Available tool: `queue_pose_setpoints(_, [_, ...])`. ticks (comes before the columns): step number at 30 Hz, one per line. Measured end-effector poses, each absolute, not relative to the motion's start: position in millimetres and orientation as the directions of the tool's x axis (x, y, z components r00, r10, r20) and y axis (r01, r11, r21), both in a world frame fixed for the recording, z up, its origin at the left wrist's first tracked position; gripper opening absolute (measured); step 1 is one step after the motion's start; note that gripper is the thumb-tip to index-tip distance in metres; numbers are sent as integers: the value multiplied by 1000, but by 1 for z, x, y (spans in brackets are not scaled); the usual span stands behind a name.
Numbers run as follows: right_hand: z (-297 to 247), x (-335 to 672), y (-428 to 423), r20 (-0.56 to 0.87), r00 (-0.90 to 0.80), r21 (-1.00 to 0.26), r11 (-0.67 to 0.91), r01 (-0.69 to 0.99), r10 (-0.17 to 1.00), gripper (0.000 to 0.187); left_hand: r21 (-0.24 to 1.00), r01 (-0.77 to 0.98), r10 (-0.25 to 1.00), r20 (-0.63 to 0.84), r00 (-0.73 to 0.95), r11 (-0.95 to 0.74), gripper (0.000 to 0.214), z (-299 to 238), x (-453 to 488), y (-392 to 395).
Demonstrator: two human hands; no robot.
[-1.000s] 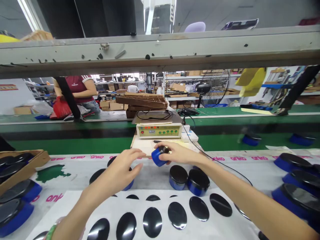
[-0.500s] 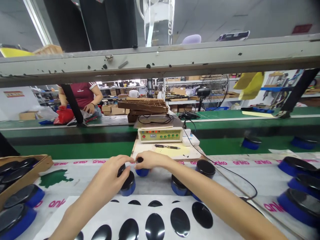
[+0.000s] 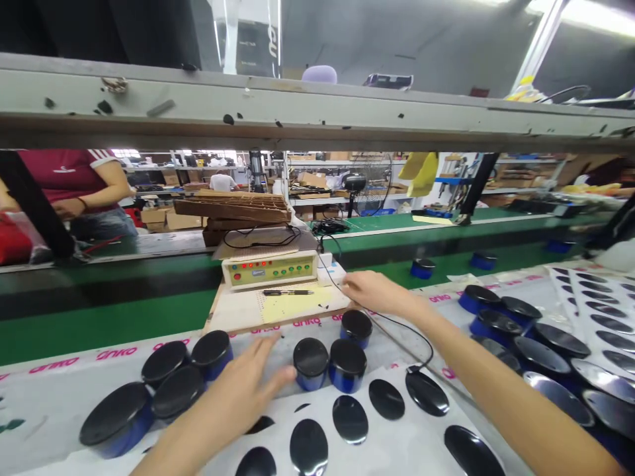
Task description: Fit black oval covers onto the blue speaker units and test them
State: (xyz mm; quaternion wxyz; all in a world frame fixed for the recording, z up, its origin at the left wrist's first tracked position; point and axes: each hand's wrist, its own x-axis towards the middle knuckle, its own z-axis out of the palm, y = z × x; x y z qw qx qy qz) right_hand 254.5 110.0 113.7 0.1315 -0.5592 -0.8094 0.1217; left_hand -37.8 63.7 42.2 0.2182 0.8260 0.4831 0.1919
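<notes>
My left hand (image 3: 248, 383) is over the white sheet, palm down, thumb and fingers apart, with nothing in it. Just right of its thumb is a short blue cylinder with a glossy black top (image 3: 311, 362). Two like it, a near cylinder (image 3: 348, 363) and a farther cylinder (image 3: 356, 327), stand close by. Left of the hand is a cluster of similar cylinders (image 3: 178, 390). My right hand (image 3: 374, 291) reaches forward beside the board's right corner, near a black cable (image 3: 397, 320); its fingertips are blurred and partly hidden. Black round discs (image 3: 350, 420) lie on the white sheet (image 3: 377, 456).
A control box (image 3: 270, 270) with lit red lights stands behind a pen (image 3: 288, 292) on a board. Many cylinders (image 3: 540, 350) crowd the right; others ride a green belt (image 3: 124, 311). A shelf beam (image 3: 297, 106) crosses overhead. A person (image 3: 74, 185) works at far left.
The view has swung right. My hands, close together by small cylinders before, are now apart; the right has moved away to the right. The left hand's fingers have spread.
</notes>
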Motion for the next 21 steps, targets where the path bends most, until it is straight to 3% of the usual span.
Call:
queue_pose_setpoints(3, [92,315,71,-12,-327,-327,306,894,945,16,710,581,816,-16,578,-398,75,34,-15,73])
queue_pose_setpoints(8, [45,342,13,22,-250,-344,242,907,968,6,763,482,763,22,646,-430,63,35,16,106])
queue_pose_setpoints(14, [77,374,78,156,173,-428,-91,899,972,28,781,447,704,-13,710,-436,65,31,46,128])
queue_pose_setpoints(17, [112,404,133,180,386,-433,-280,857,905,29,746,515,768,-8,641,-422,76,32,38,118])
queue_pose_setpoints(21, [120,419,170,192,549,-448,-425,787,814,33,667,625,883,109,457,-406,57,34,1,88])
